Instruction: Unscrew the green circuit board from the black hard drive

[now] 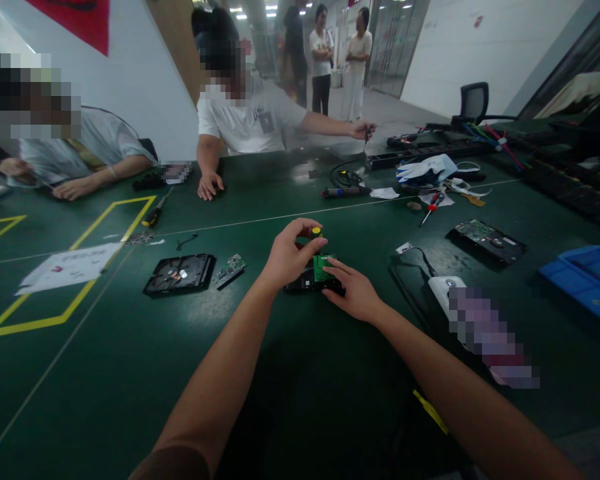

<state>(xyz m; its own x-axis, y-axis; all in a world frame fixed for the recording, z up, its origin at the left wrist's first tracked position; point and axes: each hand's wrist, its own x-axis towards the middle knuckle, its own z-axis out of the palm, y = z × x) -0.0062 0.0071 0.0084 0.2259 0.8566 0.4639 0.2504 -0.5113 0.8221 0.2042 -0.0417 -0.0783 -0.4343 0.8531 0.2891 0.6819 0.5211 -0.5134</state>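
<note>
In the head view, a hard drive (305,280) with a green circuit board (323,267) on its top lies on the table between my hands. My left hand (291,252) is closed around a screwdriver (317,233) with a yellow-topped handle, held upright over the drive. Its tip is hidden, so contact with a screw cannot be made out. My right hand (357,293) grips the drive's right end, fingers stretched over the board and thumb at the near edge. To the left rest another hard drive (180,275) and a loose circuit board (231,270).
At right are a third hard drive (487,241), a white device with a cable (445,290) and a blue tray (580,267). A red screwdriver (433,207) and gloves (425,170) lie farther back. Two people sit across the green table (130,373).
</note>
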